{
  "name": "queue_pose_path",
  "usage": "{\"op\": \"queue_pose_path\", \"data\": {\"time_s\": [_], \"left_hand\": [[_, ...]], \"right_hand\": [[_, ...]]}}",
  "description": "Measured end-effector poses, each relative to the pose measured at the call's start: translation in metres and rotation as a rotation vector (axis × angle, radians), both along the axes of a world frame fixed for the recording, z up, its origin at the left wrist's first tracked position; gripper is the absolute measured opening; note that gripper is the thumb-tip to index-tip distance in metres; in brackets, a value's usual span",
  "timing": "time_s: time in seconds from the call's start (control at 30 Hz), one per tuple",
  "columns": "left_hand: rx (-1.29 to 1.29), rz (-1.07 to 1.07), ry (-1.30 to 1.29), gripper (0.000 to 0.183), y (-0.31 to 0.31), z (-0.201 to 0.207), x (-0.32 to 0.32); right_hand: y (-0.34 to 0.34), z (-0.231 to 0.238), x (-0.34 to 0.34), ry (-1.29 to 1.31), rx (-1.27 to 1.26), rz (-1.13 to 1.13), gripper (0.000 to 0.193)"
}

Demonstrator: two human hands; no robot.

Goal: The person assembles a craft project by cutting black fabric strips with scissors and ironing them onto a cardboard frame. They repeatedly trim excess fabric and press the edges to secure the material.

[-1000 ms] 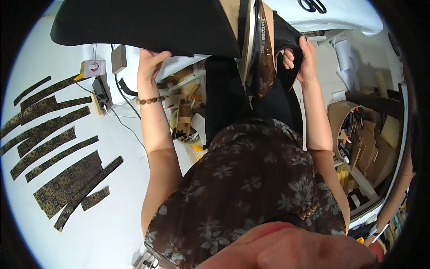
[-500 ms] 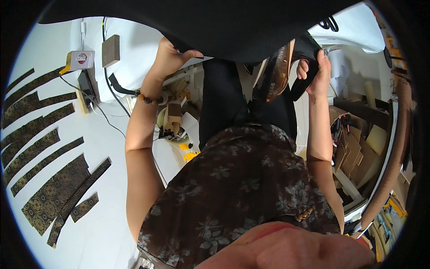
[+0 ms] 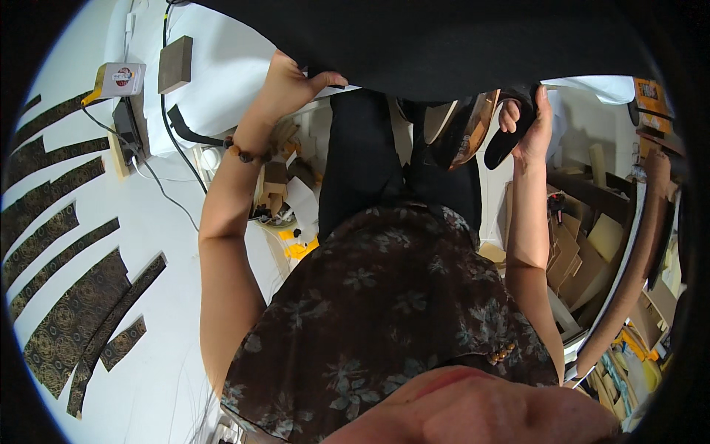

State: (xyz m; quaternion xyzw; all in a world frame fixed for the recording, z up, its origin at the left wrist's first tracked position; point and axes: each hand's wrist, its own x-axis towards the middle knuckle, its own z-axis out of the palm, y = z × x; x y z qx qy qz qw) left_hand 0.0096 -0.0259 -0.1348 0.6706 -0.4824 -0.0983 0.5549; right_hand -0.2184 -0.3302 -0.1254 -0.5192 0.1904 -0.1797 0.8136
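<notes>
A wide black sheet (image 3: pixel 458 44), cloth-like, spans the top of the head view, its near edge hanging between my hands. My left hand (image 3: pixel 296 85) is closed on that edge, thumb on top and fingers hidden behind. On the right, my right hand (image 3: pixel 529 129) wraps round the black handle of large shears (image 3: pixel 470 137). Fingers show through the handle loop. The shiny brown-reflecting blade part lies left of the hand, just under the sheet's edge and over my lap. How far the blades reach under the sheet is hidden.
Patterned dark strips (image 3: pixel 78 318) lie on the white table (image 3: pixel 170 318) at left. A brown block (image 3: pixel 175 64), a small box (image 3: pixel 118 80) and cables are beyond them. Cardboard pieces (image 3: pixel 566 251) and a brown roll (image 3: pixel 629 281) stand at right; a bin of scraps (image 3: pixel 277 207) sits below.
The black sheet now reaches farther right, and its lower edge has dropped over the upper part of the shears. My hands keep their holds; the surroundings at left have shifted slightly leftward.
</notes>
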Motion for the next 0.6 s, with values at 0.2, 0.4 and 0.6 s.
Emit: {"op": "queue_pose_path", "data": {"time_s": [0.2,0.4,0.6], "left_hand": [[-0.051,-0.020,0.109,0.030,-0.0005,-0.0041,-0.0035],[-0.031,0.007,0.147,0.021,0.0003,-0.0054,-0.0037],[-0.061,-0.025,0.025,0.029,0.0012,-0.0101,0.0014]], "right_hand": [[0.0035,0.0033,0.0014,0.022,0.007,-0.041,0.045],[0.0041,0.0015,0.0018,0.037,0.037,-0.045,0.044],[0.0070,0.0071,0.0037,0.090,-0.015,-0.012,0.043]]}}
